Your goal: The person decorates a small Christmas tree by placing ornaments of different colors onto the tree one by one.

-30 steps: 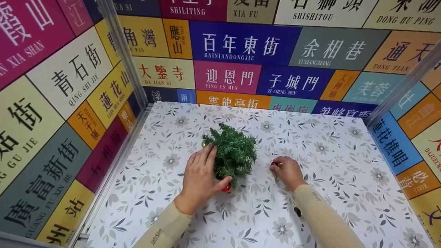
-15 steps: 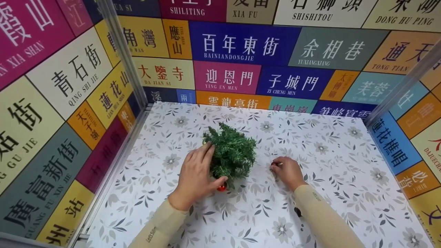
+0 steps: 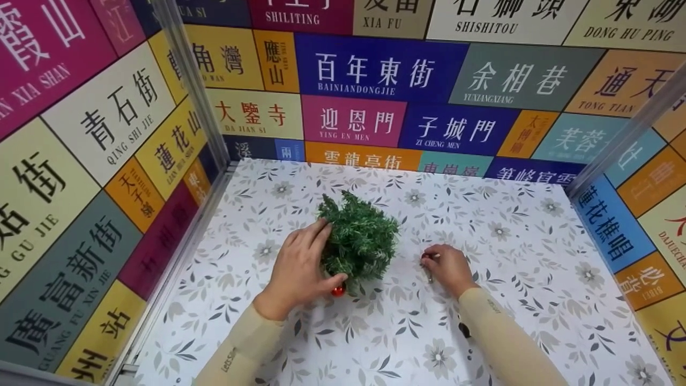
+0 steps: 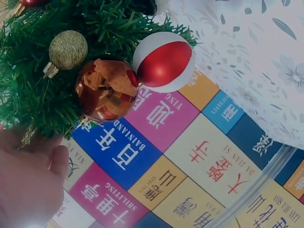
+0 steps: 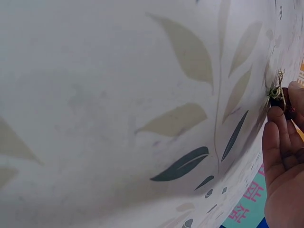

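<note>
A small green Christmas tree (image 3: 362, 236) stands on the table. My left hand (image 3: 297, 265) holds its left side, fingertips among the branches and thumb by a shiny red bauble (image 3: 338, 290) low at the front. Seen from the left wrist, a glittery gold bauble (image 4: 69, 50), a copper-coloured bauble (image 4: 107, 89) and a red-and-white bauble (image 4: 164, 61) hang on the branches. Right of the tree, my right hand (image 3: 450, 269) pinches a small dark red ornament (image 5: 288, 103) with a gold loop, low over the table. Fingers partly hide that ornament.
A white cloth (image 3: 514, 321) with leaves and flowers covers the table. Colourful lettered panels (image 3: 380, 67) wall the back and both sides, with metal corner posts (image 3: 195, 80) between them. The tree stands between my two hands.
My left hand has moved slightly left, and the red bauble by its thumb has shifted left as the tree turns in place. The right hand stays almost still with its ornament.
</note>
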Tool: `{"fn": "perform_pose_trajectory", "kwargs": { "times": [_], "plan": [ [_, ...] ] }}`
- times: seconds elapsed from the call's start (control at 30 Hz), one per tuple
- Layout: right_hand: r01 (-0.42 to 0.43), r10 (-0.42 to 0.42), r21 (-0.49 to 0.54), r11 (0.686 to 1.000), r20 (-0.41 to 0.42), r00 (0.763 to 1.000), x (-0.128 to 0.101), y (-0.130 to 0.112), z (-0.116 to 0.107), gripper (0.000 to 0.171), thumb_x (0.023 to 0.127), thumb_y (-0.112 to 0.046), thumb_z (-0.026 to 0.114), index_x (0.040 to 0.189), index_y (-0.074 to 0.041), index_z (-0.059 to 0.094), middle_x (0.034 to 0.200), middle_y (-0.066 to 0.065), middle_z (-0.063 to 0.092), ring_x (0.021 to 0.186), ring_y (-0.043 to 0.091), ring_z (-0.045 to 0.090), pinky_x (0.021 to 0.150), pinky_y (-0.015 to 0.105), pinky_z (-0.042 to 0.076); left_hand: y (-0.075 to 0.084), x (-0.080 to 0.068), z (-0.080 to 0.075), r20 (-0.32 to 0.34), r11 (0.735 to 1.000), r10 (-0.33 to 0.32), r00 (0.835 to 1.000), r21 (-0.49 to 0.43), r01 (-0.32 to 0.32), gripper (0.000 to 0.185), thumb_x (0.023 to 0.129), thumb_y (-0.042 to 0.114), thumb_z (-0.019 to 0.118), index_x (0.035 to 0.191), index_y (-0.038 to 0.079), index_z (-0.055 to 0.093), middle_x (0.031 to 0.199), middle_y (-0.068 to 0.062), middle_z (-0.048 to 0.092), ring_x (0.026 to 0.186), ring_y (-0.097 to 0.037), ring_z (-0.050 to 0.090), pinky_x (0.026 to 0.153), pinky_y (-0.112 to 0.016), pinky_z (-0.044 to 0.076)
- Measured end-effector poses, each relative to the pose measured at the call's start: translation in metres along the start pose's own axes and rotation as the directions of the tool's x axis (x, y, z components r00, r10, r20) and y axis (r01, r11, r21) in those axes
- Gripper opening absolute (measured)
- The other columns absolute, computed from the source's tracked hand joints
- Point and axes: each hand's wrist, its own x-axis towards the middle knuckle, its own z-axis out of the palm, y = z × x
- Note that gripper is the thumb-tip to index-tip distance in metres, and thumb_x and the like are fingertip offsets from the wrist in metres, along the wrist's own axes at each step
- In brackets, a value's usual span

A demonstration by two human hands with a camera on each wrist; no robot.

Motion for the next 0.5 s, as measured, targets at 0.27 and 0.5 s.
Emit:
{"fn": "perform_pose_trajectory", "kwargs": {
  "times": [0.27, 0.5],
  "plan": [
    [-0.051, 0.051, 0.003, 0.999, 0.043, 0.998, -0.0001, -0.0015, -0.0031, 0.027, 0.087, -0.017, 0.079, 0.111, -0.007, 0.073, 0.106, 0.008, 0.071, 0.096, 0.027, 0.068, 0.088, 0.045, 0.052, -0.0024, -0.0002, -0.0024, 0.021, 1.0, -0.003, 1.0, -0.01, 0.003, 0.101, 0.075, 0.065, 0.074, 0.148, 0.002, 0.043, 0.153, -0.015, 0.04, 0.126, -0.031, 0.05, 0.109, -0.046, 0.034],
    [-0.041, 0.042, -0.019, 0.999, 0.038, 0.998, -0.0004, 0.0011, -0.0028, 0.027, 0.086, -0.017, 0.08, 0.11, -0.007, 0.074, 0.105, 0.009, 0.072, 0.095, 0.027, 0.069, 0.088, 0.046, 0.052, -0.0054, 0.0004, -0.0038, 0.042, 1.0, 0.001, 0.999, -0.011, -0.001, 0.102, 0.074, 0.064, 0.075, 0.149, 0.003, 0.043, 0.154, -0.014, 0.039, 0.127, -0.031, 0.049, 0.109, -0.045, 0.033]
  ]
}}
